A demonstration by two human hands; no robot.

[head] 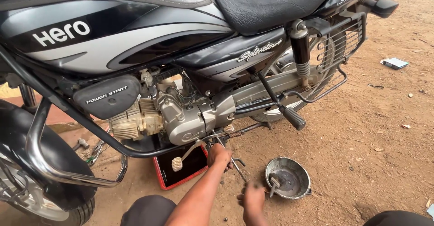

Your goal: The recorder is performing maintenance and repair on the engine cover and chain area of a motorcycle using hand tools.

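Figure: a black and silver motorcycle point(181, 40) standing on bare dirt ground point(370, 131), seen from above; all positions are given relative to its engine point(181, 117). Directly below the engine, the left hand point(219, 155) is closed around a slender metal tool point(235, 162), apparently a wrench, whose upper end reaches up to the underside of the crankcase, probably because the fastener there can only be approached from beneath. Below and to the right of the engine, the right hand point(253, 198) meets the tool's lower end; motion blur hides whether its fingers are closed. A red-rimmed tray point(181, 169) lies on the ground under the engine, plausibly set there to catch whatever drains. Further right of the engine, near the right hand, a dented metal bowl point(288, 177) holds a small part, kept within reach
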